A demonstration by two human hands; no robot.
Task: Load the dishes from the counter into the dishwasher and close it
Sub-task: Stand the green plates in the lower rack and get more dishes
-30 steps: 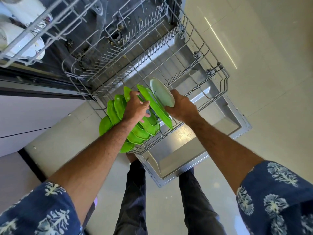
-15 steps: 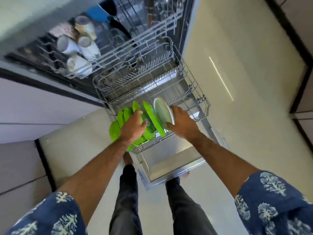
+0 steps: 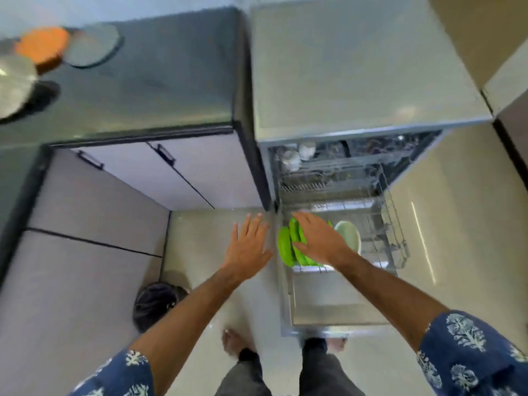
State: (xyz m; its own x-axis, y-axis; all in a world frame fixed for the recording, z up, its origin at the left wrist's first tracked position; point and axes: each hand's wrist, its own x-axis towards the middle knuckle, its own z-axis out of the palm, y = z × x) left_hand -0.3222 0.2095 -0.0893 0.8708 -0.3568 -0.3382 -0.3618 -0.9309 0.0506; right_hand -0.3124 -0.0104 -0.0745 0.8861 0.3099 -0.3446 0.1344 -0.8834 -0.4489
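The dishwasher (image 3: 368, 81) stands open with its lower rack (image 3: 391, 224) pulled out over the lowered door (image 3: 328, 304). Several green plates (image 3: 285, 247) and a pale plate (image 3: 350, 235) stand upright in that rack. White cups (image 3: 297, 158) sit in the upper rack. My right hand (image 3: 320, 238) hovers flat over the green plates, fingers straight, holding nothing. My left hand (image 3: 248, 247) is spread open over the floor, left of the rack. On the dark counter (image 3: 157, 81) at far left lie an orange dish (image 3: 43, 47), a grey plate (image 3: 91, 48) and a steel bowl (image 3: 14, 84), all blurred.
Pale cabinet doors (image 3: 171, 172) with dark handles run under the counter. A dark round bin (image 3: 155, 304) sits on the tiled floor by my left leg. My feet stand right at the door's front edge. A wall corner is at far right.
Both hands have let go of the plates and lifted away from the rack, the left swinging off to the left. My head has risen and turned, bringing the counter into view.
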